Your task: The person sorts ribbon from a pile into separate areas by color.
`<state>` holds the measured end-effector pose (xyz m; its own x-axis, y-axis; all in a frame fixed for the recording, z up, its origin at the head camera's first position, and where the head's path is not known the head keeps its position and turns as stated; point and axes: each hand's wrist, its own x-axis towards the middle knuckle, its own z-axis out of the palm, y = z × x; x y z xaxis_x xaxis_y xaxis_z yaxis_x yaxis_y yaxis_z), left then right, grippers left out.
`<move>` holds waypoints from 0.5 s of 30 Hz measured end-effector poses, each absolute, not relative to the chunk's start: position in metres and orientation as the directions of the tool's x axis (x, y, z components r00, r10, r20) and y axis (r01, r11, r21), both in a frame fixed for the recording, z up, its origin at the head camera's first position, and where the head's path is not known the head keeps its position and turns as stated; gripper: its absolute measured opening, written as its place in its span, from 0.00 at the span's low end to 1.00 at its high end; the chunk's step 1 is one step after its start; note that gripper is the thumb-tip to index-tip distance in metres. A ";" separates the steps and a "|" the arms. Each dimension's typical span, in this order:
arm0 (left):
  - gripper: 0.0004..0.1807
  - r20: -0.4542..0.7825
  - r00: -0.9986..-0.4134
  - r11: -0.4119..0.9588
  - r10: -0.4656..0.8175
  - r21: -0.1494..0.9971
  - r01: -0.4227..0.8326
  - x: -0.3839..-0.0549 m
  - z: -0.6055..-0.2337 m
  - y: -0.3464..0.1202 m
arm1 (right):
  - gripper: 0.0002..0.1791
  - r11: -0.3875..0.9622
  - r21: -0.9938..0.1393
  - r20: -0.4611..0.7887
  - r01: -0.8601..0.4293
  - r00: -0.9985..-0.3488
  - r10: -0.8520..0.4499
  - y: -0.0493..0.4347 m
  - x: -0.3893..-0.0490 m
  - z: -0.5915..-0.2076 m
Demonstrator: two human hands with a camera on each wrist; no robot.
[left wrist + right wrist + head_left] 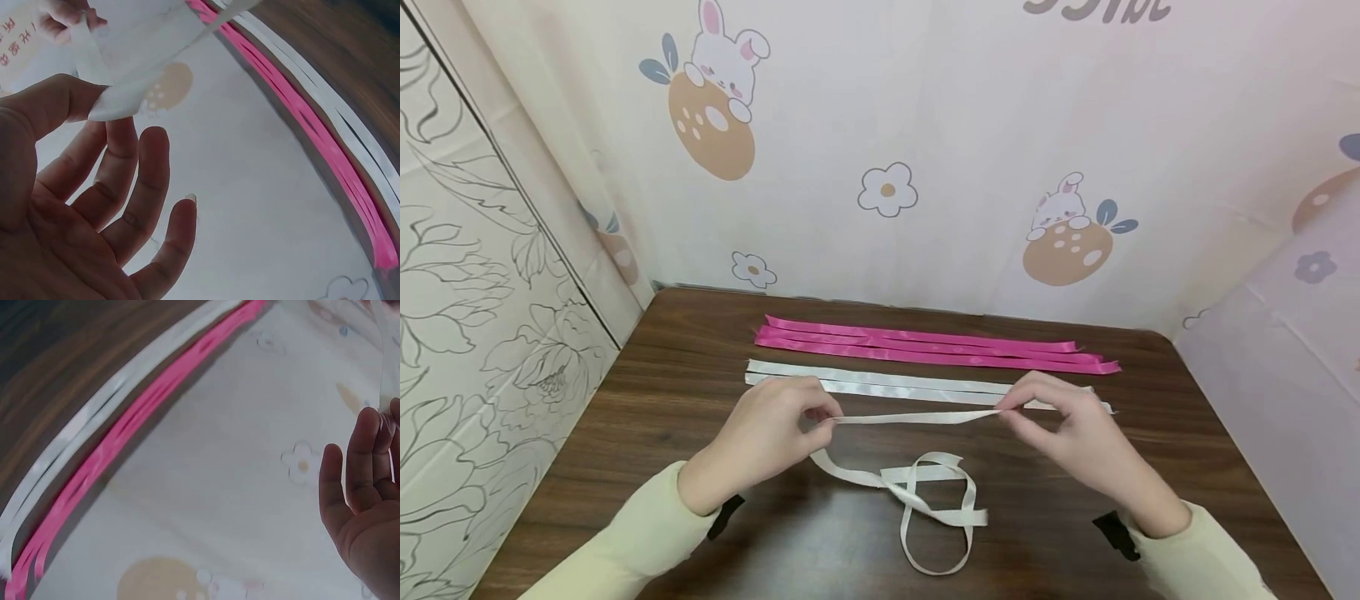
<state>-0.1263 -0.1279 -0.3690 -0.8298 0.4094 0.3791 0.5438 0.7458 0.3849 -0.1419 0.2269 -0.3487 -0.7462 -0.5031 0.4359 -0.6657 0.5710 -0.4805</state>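
Note:
A narrow white ribbon [917,417] stretches between the two hands over the dark wooden table. My left hand [778,425] pinches it between thumb and forefinger, the other fingers loosely bent in the left wrist view. At its right end my right hand [1071,429] pinches the ribbon with thumb and fingertips. From the left hand the rest of the ribbon trails down and lies in loose loops on the table. Just beyond the hands are flat white ribbon strips [880,385], partly hidden by the fingers. Farther back lie several bright pink ribbon strips [925,344], side by side.
The dark wooden table [647,392] ends at a white curtain [970,167] printed with rabbits and flowers. On the left stands a panel [482,275] with black flower outlines. Dark bands show at both wrists by the cream sleeves.

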 end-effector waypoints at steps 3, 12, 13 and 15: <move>0.09 0.353 -0.854 0.759 0.383 0.407 0.509 -0.127 -0.369 -0.135 | 0.18 0.604 -0.486 0.446 -0.631 -0.774 -0.450 0.240 -0.141 -0.343; 0.09 0.313 -0.888 0.757 0.338 0.470 0.454 -0.130 -0.368 -0.156 | 0.09 0.728 -0.552 0.361 -0.407 -0.903 -0.231 0.280 -0.138 -0.338; 0.09 0.312 -0.891 0.760 0.331 0.471 0.448 -0.130 -0.368 -0.158 | 0.09 0.736 -0.557 0.353 -0.385 -0.912 -0.211 0.284 -0.139 -0.338; 0.09 0.311 -0.895 0.764 0.319 0.474 0.437 -0.132 -0.369 -0.162 | 0.07 0.753 -0.559 0.338 -0.347 -0.925 -0.175 0.292 -0.140 -0.340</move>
<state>-0.1315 -0.1624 -0.3691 -0.8952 0.3192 0.3110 0.4373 0.7640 0.4745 -0.1403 0.2923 -0.3405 -0.9248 -0.1752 0.3377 -0.3469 0.7529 -0.5593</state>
